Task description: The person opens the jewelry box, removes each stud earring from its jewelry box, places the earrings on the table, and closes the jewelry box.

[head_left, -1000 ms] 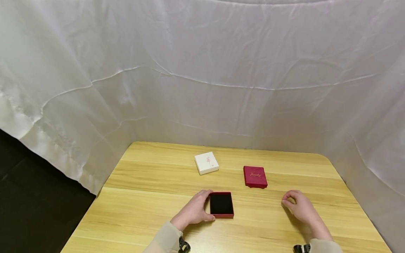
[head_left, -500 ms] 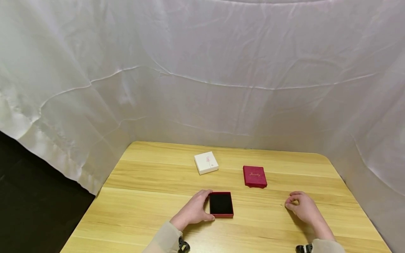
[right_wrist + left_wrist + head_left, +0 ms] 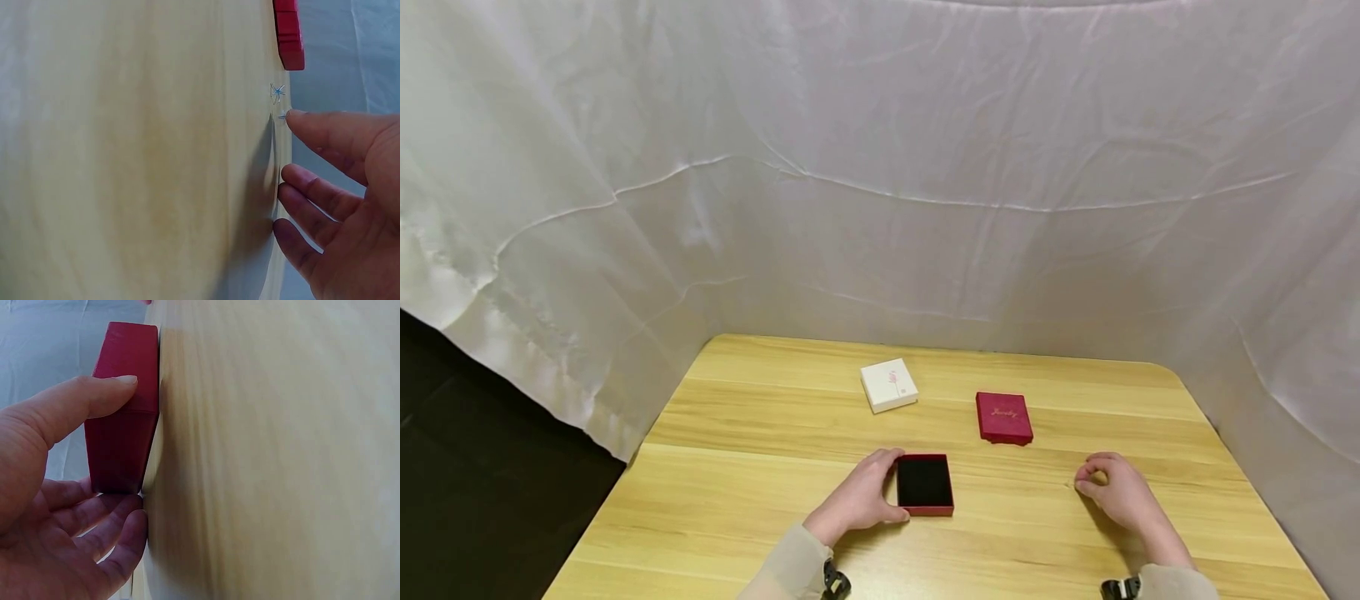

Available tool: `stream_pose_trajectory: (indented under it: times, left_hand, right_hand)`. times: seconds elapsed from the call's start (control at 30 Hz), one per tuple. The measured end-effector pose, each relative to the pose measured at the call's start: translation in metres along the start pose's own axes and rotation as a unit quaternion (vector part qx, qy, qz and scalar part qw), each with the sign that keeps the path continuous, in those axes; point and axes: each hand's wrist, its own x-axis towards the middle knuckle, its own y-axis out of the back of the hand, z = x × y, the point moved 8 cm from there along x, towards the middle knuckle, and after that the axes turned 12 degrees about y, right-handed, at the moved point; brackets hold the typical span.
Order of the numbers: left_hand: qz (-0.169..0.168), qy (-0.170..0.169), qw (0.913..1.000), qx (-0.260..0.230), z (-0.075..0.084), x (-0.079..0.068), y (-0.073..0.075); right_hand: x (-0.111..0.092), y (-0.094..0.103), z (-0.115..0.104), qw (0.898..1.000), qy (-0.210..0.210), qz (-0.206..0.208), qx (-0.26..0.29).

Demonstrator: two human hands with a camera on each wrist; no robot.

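Red box [image 3: 929, 511] sits just right of the left hand [image 3: 859, 496], held between thumb and fingers. Left of the right hand [image 3: 1118, 493], by its bent fingertips, lies a shiny star [image 3: 277, 93]; whether they pinch anything, I cannot tell.

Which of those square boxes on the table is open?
The red square box with the black inside, held by the left hand. The white square box with a pink flower and the crimson square box with gold lettering show printed tops.
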Motion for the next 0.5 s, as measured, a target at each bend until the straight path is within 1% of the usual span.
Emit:
stream_pose_trajectory:
  times: [0.27,0.5]
  left_hand:
    - [-0.003,0.002,1.0,-0.001,-0.0004,0.0008,0.0001]
    - [-0.006,0.001,1.0,-0.003,-0.0003,0.0,0.0002]
  right_hand:
    - [0.0009,0.0022,-0.003,1.0,0.003,0.002,0.004]
    - [0.0042,0.0006,-0.0037,0.999,-0.009,-0.023,0.022]
